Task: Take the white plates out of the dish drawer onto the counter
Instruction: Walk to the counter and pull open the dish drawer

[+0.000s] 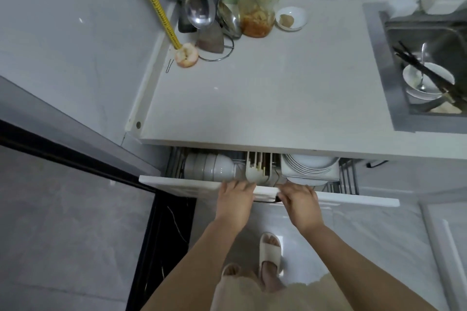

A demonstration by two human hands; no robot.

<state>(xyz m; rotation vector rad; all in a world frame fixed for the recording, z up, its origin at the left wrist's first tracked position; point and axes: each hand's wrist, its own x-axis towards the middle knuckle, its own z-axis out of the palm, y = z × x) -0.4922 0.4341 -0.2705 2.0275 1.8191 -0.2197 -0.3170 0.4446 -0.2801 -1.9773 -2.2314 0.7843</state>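
Left hand (233, 201): fingers curled over the drawer front (177, 184), tips hidden behind its top edge.
Right hand (299, 201): grips the dark handle (265, 201), mostly covered.
White plates (309, 165): stacked at the drawer's right end, rear half hidden under the counter (265, 98) edge.

Bare arms, cream shorts (267, 295), cream slippers (270, 251)
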